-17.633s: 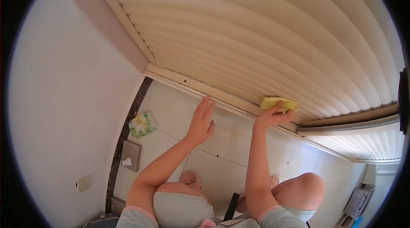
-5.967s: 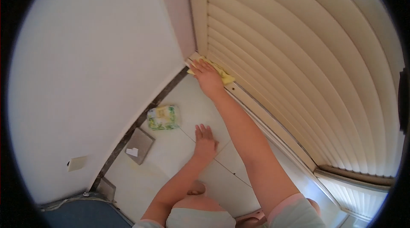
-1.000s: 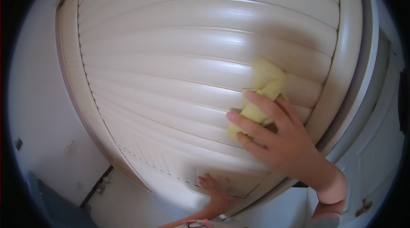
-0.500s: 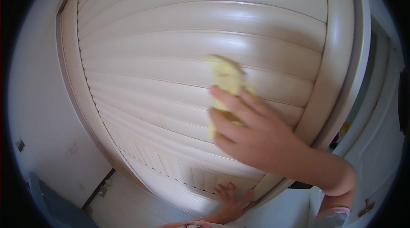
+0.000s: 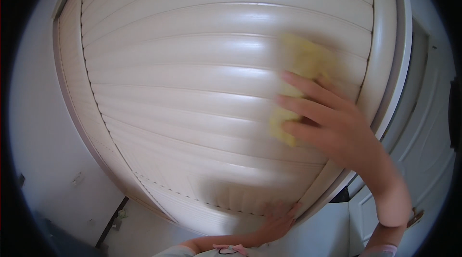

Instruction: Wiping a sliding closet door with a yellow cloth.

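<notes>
A crumpled yellow cloth (image 5: 308, 57) is pressed against a cream slatted door panel (image 5: 192, 74), toward its right side. My right hand (image 5: 337, 120) lies over the cloth with the fingers spread, pinning it to the slats; hand and cloth are slightly blurred. Lower down, my left hand (image 5: 278, 219) rests with its fingers apart on the bottom part of the panel, near the right edge. Nothing shows in the left hand.
Along the panel's right side runs a smooth cream upright frame (image 5: 385, 31). Beyond it stands a white door (image 5: 423, 136) with a brown handle (image 5: 415, 217). A white wall (image 5: 36, 112) with a socket plate (image 5: 77, 178) is on the left. Small items (image 5: 118, 218) lie on the floor.
My right hand has moved the yellow cloth right and slightly up across the slats. My left hand has shifted slightly right along the lower panel, and the view has moved a little.
</notes>
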Demonstrator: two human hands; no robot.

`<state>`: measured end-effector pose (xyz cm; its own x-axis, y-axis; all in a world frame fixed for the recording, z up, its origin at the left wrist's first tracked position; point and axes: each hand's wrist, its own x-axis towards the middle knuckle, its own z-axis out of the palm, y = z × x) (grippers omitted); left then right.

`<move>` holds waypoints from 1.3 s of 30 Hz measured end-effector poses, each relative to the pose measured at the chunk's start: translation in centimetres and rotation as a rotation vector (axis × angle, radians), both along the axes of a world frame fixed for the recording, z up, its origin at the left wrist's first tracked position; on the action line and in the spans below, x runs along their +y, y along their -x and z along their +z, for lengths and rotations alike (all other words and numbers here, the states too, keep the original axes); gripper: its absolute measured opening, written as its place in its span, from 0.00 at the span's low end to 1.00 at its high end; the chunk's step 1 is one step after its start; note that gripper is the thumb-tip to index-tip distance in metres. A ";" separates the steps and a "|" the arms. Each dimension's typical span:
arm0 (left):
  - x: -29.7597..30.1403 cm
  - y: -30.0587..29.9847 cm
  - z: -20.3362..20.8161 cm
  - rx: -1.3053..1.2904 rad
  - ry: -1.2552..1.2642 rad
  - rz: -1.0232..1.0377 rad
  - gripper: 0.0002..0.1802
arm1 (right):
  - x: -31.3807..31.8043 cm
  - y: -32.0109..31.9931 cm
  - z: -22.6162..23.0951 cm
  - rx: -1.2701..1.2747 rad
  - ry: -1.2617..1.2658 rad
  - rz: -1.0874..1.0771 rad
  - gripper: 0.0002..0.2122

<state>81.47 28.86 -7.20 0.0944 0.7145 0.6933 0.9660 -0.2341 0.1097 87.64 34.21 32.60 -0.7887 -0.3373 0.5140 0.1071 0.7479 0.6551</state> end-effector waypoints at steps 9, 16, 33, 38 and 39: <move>0.1 -0.3 1.4 0.094 -0.243 -0.030 0.24 | -1.4 12.5 -1.5 -0.020 -0.136 0.260 0.02; -0.5 2.0 2.8 0.208 -0.108 -0.021 0.33 | 1.5 -2.2 3.6 0.062 0.188 0.086 0.16; -0.8 -0.1 1.2 -0.015 -0.010 -0.123 0.32 | -0.9 9.7 1.4 -0.145 0.042 0.323 0.07; -1.8 -0.2 2.4 0.029 -0.066 -0.041 0.34 | -0.3 -0.1 4.4 0.026 0.140 0.099 0.12; -1.9 -0.1 2.8 0.032 -0.063 -0.017 0.34 | -0.4 -1.7 4.4 0.013 0.143 0.117 0.12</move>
<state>81.56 26.97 -4.40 0.1289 0.6679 0.7330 0.9647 -0.2556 0.0633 89.38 33.85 36.97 -0.7410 -0.3492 0.5735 0.0219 0.8411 0.5404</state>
